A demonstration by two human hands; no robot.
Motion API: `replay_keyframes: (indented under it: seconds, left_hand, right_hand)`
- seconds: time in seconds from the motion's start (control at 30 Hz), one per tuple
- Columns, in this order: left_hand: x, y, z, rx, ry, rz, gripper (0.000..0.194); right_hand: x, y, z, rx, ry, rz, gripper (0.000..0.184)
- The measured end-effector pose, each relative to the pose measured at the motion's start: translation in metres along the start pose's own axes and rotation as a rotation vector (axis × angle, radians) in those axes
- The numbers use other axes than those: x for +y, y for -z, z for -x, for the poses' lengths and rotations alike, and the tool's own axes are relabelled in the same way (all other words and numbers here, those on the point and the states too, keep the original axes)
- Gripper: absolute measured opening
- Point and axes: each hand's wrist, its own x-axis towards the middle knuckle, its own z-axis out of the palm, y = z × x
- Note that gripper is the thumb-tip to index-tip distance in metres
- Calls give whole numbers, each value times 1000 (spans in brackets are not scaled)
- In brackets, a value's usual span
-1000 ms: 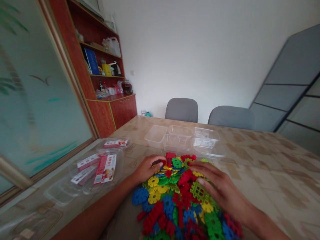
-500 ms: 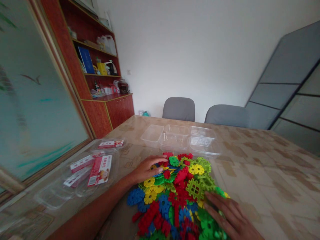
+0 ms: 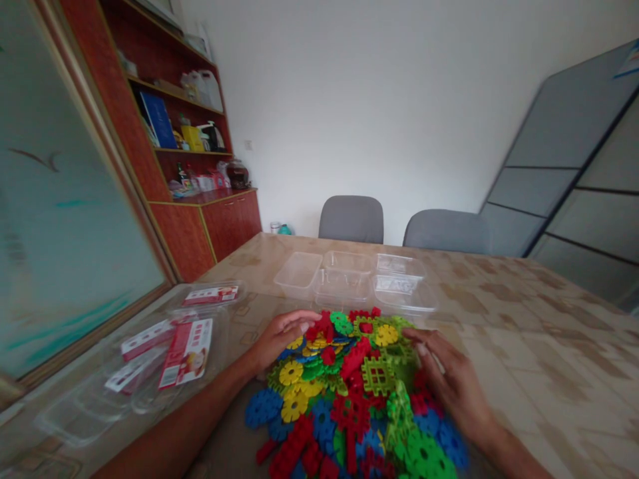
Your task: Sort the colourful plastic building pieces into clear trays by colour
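Note:
A heap of plastic interlocking pieces lies on the table in front of me: a blue flower-shaped disc (image 3: 263, 407), a yellow disc (image 3: 294, 404), a yellow-green square grid piece (image 3: 378, 376), red bars (image 3: 293, 447) and a large green disc (image 3: 424, 456). At the heap's far left edge, my left hand (image 3: 282, 338) has its fingers stretched out, thumb apart, beside a red piece (image 3: 325, 326). My right hand (image 3: 452, 372) rests along the right side, fingers extended, fingertips at yellow-green pieces (image 3: 405, 356). Neither hand visibly grasps a piece.
Several clear plastic boxes (image 3: 342, 287) stand in two rows beyond the heap. To the left lie transparent lids (image 3: 219, 352) with red-and-white labels (image 3: 187, 352). Grey chairs (image 3: 351, 219) stand at the table's far edge, and a red-brown cabinet (image 3: 232, 223) is at the back left.
My right hand has moved away from me along the heap's right side, uncovering green, blue and red pieces. My left hand has drawn back slightly to the left. The view has shifted a little.

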Motion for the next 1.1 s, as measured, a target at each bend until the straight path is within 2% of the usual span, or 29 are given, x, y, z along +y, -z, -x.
replay_keyframes:
  seconds: [0.1,0.2,0.3,0.5,0.6,0.7,0.77,0.97,1.1]
  left_hand:
    - [-2,-1,-1,12,34,33,42]
    - [-5,-1,-1,14,48,32,43]
    - [-6,-1,-1,33,48,10,43]
    - [-4,-2,0,79,30,-85,36]
    - [-5,-2,-1,79,16,-140,34]
    - [-8,-2,-1,60,-13,-183,33]
    - [-10,-2,-2,45,-34,-200,32]
    - [-11,0,-2,-11,-71,-217,29]
    - [-12,1,-3,-20,-82,-206,28]
  right_hand:
    - [12,4,7,37,-165,-34,36]
    - [12,-4,10,-60,-222,-113,39]
    - [9,-11,11,-154,-201,-170,37]
    - [8,-6,12,-74,-177,-115,33]
    - [2,-5,12,-90,-68,-104,29]
    - [-4,-10,14,-163,75,-116,25]
    - [-5,-13,15,-203,111,-135,25]
    - [-4,-14,15,-218,41,-204,25]
    - [-3,-10,15,-131,-71,-238,28]
